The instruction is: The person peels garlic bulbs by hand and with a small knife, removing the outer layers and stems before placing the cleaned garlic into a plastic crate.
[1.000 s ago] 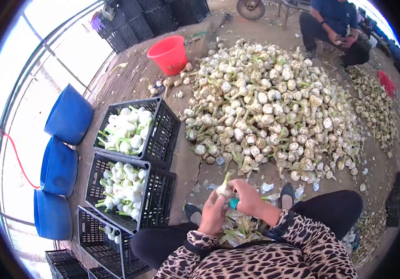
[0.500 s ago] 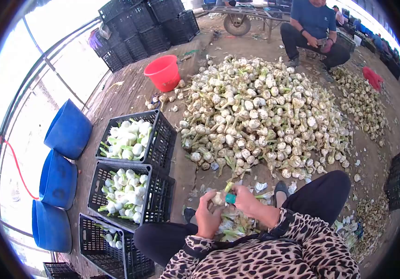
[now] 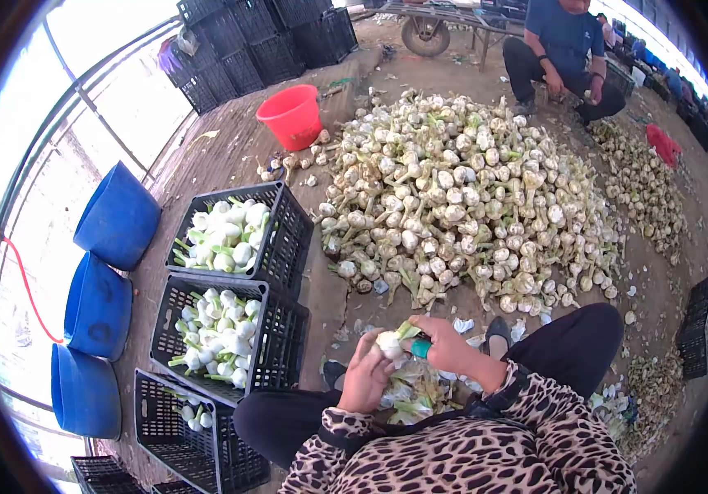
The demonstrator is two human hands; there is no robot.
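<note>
A garlic bulb (image 3: 390, 344), whiter where its outer skin is off, is held between my two hands above my lap. My left hand (image 3: 365, 380) has its fingers closed around the bulb's left side. My right hand (image 3: 452, 352) grips at the green stem side, and a teal wrap or band (image 3: 420, 348) shows at its thumb. Below them, peeled skins and leaf scraps (image 3: 413, 393) lie between my legs. Just ahead spreads a large heap of unpeeled garlic (image 3: 461, 198).
At left stand black crates of white garlic, one full at the back (image 3: 265, 235), another in the middle (image 3: 261, 329), and a front one (image 3: 174, 445) holding a few bulbs. Blue tubs (image 3: 99, 309) line the left side. A red bucket (image 3: 292, 119) and a seated person (image 3: 564, 49) are beyond.
The bulb between my hands now shows a whiter, cleaner side, and my right fingers have shifted along its stem. The seated person's hands have moved apart. My view has shifted slightly.
</note>
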